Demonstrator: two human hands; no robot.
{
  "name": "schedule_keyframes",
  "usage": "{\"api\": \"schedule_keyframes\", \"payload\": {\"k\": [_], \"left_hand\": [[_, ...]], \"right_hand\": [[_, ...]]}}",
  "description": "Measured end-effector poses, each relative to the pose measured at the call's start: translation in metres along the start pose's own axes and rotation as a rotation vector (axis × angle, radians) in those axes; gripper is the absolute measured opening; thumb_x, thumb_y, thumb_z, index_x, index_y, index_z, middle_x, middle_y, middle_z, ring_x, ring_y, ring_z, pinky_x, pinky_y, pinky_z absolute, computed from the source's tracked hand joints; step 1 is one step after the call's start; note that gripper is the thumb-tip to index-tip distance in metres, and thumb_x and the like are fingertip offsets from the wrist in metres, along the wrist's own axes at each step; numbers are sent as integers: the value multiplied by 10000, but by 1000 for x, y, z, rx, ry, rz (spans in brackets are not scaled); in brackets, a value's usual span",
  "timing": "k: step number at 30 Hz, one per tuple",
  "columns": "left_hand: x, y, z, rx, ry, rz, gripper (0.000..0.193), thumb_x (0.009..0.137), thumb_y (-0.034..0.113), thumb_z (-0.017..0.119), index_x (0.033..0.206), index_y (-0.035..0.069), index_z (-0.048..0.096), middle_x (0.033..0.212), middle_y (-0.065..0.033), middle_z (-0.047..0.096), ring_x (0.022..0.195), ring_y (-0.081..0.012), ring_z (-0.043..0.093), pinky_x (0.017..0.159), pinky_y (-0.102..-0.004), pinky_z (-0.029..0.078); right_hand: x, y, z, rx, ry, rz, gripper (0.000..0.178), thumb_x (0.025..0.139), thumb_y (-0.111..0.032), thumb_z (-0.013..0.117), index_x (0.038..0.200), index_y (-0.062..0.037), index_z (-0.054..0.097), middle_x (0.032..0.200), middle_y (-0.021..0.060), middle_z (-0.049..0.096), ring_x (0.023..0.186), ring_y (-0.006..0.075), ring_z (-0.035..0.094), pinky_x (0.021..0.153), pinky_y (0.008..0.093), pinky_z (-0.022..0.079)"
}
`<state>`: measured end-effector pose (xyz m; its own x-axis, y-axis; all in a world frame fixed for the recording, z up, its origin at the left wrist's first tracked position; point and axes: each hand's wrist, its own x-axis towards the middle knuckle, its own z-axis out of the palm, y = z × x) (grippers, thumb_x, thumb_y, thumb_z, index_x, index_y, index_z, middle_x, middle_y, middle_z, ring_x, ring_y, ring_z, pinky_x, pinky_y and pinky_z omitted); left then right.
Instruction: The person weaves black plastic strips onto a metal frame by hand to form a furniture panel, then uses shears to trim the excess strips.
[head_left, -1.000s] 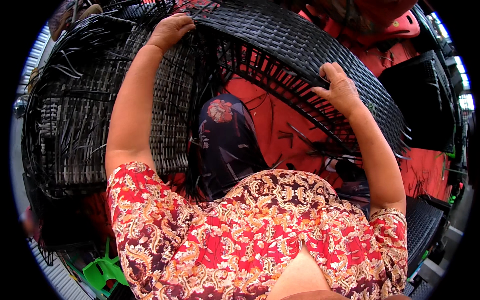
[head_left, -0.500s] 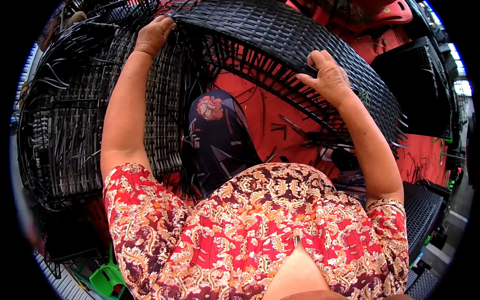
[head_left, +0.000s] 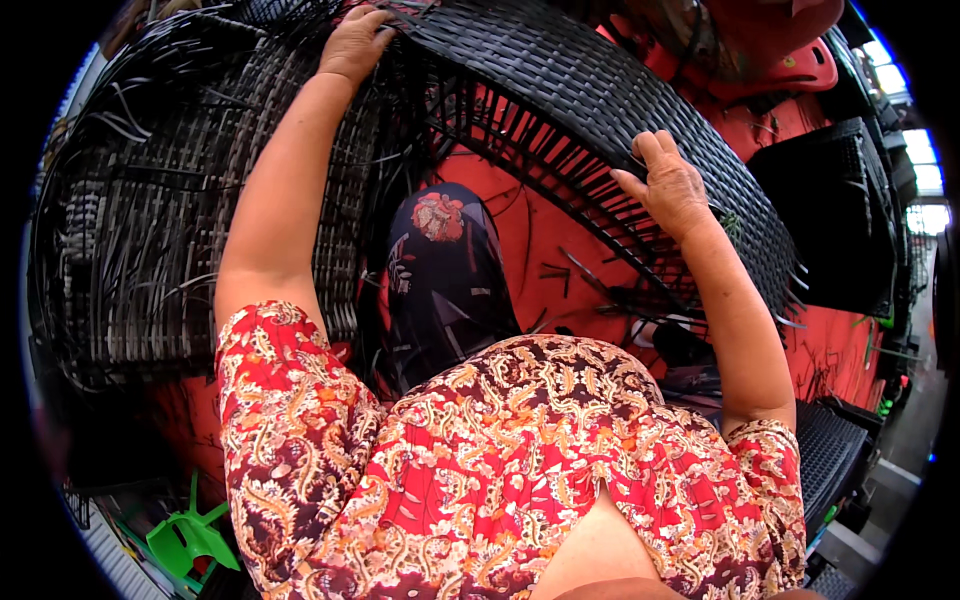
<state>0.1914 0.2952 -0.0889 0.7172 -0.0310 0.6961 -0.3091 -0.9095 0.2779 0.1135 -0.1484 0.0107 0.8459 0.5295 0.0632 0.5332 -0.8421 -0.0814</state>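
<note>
– Wicker band (head_left: 600, 90), black and arched: where does it lie?

– Above the red floor (head_left: 830, 345), its right end reaching toward the floor's right edge; open ribs show under its near edge

– Left hand (head_left: 358, 45)?

– At the band's left end; fingers bent in toward the thumb, nearly closed; cannot tell whether a strip is pinched there

– Right hand (head_left: 668, 190)?

– Farther along, at the band's near edge; half open, fingers bent, thumb apart from them; firm hold or light touch, cannot tell

– Close by?

– Large wicker panel (head_left: 140, 250) on the left, loose ends sticking out; knee (head_left: 445, 270) in dark flowered trousers between panel and band; cut strips (head_left: 558, 272) on the floor, right of the knee; black box (head_left: 825, 220) near the floor's right edge
</note>
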Motion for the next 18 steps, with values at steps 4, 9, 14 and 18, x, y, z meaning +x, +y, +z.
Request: {"api": "schedule_keyframes", "payload": {"k": [4, 9, 14, 18], "left_hand": [[-1, 76, -22, 91, 158, -155, 291, 767, 189, 652, 1009, 33, 603, 1070, -141, 580, 1036, -304, 526, 885, -369, 430], [-23, 216, -27, -1277, -164, -978, 149, 764, 135, 670, 819, 30, 579, 698, -52, 593, 516, -122, 559, 407, -216, 404], [-42, 228, 54, -1697, 92, -1592, 90, 811, 66, 634, 825, 36, 551, 767, -45, 598, 673, -147, 610, 467, -215, 435], [-44, 235, 57, -1780, 179, -1601, 96, 810, 68, 648, 831, 56, 555, 773, -38, 606, 665, -141, 614, 462, -214, 434]], "right_hand": [[0, 7, 8, -1, -9, 39, 355, 774, -307, 661, 986, -94, 471, 988, 121, 507, 873, 350, 567, 729, 430, 462], [12, 7, 12, 26, 28, 40, 363, 765, -299, 674, 978, -90, 467, 987, 123, 515, 891, 345, 562, 746, 423, 450], [29, 5, 20, 38, -41, 57, 405, 777, -352, 641, 1016, -87, 450, 1044, 121, 478, 967, 326, 561, 798, 414, 462], [36, -5, 22, 6, -40, 40, 407, 779, -355, 639, 1019, -86, 449, 1037, 117, 486, 952, 325, 568, 792, 414, 471]]}}
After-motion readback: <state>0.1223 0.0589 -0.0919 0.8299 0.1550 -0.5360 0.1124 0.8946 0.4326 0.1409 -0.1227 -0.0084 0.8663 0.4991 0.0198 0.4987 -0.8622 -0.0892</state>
